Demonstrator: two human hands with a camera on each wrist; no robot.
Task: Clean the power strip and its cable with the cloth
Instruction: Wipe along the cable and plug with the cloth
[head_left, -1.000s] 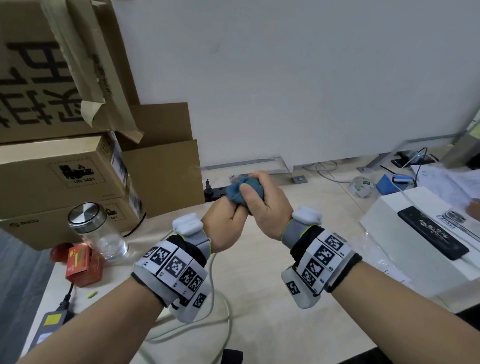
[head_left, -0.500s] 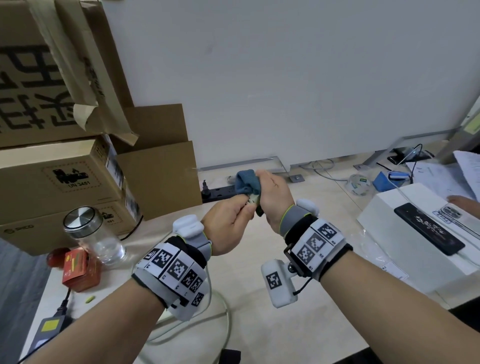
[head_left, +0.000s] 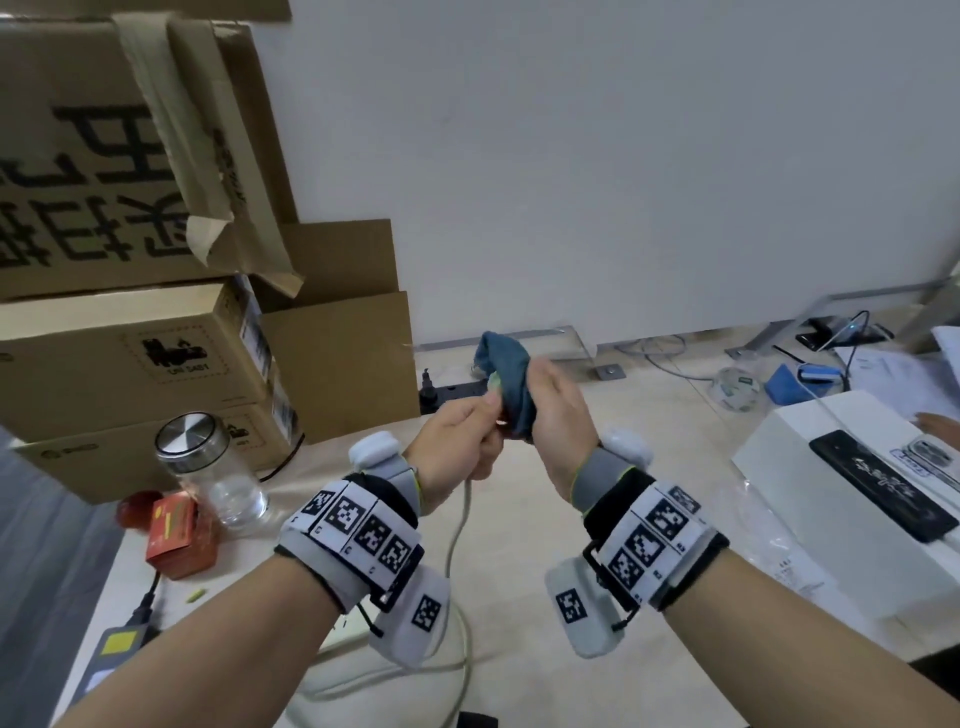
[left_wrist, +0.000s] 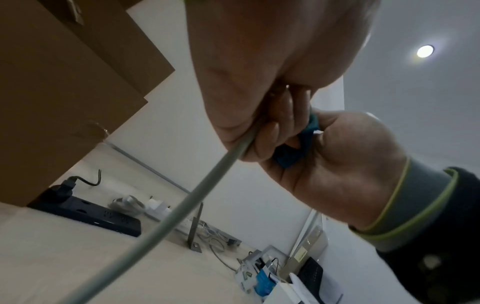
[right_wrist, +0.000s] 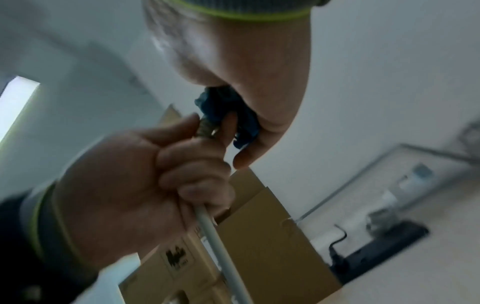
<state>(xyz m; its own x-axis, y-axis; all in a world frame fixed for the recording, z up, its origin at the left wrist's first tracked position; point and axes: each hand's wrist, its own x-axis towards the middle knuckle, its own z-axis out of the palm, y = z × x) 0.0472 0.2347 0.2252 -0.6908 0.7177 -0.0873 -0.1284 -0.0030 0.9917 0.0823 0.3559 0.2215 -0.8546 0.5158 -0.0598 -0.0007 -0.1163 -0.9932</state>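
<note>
Both hands have risen slightly since a second ago, and the bunched blue cloth (head_left: 506, 382) now stands upright above the fists instead of capping them. Left hand (head_left: 457, 441) is closed in a fist round the grey round cable (left_wrist: 187, 197) close to its plug end, the cable trailing down from the fist to the pale wooden desk (head_left: 649, 426). Right hand (head_left: 558, 415) is curled round the cloth, pressing it against the plug end; the prongs themselves are hidden by cloth and fingers.

Judgement: the plug end is being wiped. To do it well, the left hand should hold the cable steady while the cloth is twisted round the end, then drawn along the cable's length in one pass. The power strip body is not clearly identified in any view; a dark strip (left_wrist: 98, 216) lies near the cardboard boxes (head_left: 130, 364), but whether it belongs to this cable cannot be told.
</note>
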